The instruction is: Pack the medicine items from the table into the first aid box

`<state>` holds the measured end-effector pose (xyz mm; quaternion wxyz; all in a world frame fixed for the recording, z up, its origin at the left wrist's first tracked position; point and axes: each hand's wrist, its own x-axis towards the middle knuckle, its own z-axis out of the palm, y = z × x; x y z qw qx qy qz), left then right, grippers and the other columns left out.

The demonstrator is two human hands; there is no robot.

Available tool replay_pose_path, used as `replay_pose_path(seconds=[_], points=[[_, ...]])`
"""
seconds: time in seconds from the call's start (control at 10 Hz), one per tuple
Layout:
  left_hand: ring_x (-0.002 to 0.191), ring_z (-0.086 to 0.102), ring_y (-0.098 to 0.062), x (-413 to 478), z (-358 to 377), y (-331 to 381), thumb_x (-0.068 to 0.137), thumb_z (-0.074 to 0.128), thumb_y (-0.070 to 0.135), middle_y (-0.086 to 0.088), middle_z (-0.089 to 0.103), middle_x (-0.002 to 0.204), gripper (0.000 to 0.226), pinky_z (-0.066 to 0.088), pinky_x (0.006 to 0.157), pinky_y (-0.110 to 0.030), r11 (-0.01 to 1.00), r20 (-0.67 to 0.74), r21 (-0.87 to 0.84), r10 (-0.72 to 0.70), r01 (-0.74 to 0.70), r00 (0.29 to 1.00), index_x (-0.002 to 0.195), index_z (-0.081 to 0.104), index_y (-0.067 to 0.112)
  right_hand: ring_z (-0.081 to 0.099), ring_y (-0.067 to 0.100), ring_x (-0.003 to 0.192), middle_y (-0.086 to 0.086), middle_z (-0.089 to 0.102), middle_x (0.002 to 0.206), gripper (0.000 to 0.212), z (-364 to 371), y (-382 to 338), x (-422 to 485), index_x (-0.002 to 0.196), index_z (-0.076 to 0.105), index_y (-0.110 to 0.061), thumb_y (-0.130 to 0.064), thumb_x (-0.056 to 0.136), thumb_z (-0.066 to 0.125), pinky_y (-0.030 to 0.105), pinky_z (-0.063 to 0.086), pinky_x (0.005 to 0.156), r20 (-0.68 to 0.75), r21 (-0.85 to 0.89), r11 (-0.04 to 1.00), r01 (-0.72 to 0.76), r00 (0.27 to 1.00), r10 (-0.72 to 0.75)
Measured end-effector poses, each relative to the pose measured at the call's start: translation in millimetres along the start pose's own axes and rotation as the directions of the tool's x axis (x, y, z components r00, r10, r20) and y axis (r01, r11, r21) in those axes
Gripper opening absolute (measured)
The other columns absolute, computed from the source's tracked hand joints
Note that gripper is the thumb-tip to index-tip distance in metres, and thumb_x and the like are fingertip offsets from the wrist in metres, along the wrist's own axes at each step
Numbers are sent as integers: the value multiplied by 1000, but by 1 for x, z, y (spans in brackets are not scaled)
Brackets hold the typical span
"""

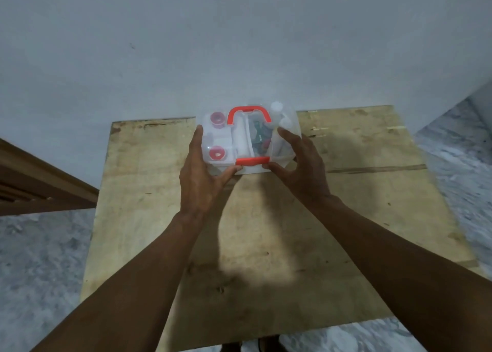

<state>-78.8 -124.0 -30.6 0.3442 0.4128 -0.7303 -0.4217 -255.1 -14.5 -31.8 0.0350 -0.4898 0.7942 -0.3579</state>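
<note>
A clear plastic first aid box [288, 128] with a red handle [249, 112] and a red front latch [252, 161] stands at the far middle of the wooden table [266, 218]. Its lid is down. Through the plastic I see two red-centred rolls [217, 153], a white tube [241, 138], dark packets [259, 136] and a white bottle [277, 109]. My left hand [203, 176] grips the box's left side, thumb by the latch. My right hand [298, 162] holds the right side, thumb at the latch's right end.
A pale wall rises right behind the table. A brown wooden frame [40, 186] lies at the left. Speckled grey floor [40, 258] surrounds the table on both sides.
</note>
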Motion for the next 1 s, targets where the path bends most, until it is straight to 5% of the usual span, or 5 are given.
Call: replay_pose_path(seconds=[0.3,0.4,0.7,0.9,1.0], points=[[129,51,-18,35,6,1,64,74,65,3,45,147,101,48,103,-42,998,7,17,-60,59,998,146,24,33,58,35,117,17,57,135,74,2,3,38,138,52,-16,-45,75,79,49,57,90,21,5,1000,-30,999,30],[130,50,-18,40,7,1,70,80,48,1,44,148,93,47,104,-42,999,-3,5,-42,42,999,142,23,37,57,32,120,16,54,139,75,5,3,45,140,50,-18,-46,77,79,47,57,92,39,-21,999,-35,999,36],[131,43,-8,41,9,2,77,77,39,8,38,150,86,37,102,-15,1000,36,3,-28,28,999,143,21,33,55,30,121,15,50,142,84,5,2,47,147,39,-25,-46,76,79,43,53,95,77,-70,997,-37,996,42],[149,13,-32,32,5,13,72,73,59,-6,8,163,121,25,115,-54,972,57,218,-106,91,993,153,-11,25,42,38,132,23,37,147,90,-17,-11,46,152,32,-31,-37,77,80,46,48,99,172,-127,990,-55,982,76],[143,29,-30,1,-6,33,76,72,54,-8,17,161,113,35,110,-49,971,-28,204,-124,128,992,155,-2,20,56,38,118,25,53,130,65,-40,-16,40,140,54,-17,-17,79,78,47,56,91,-7,-97,995,29,1000,-30]])
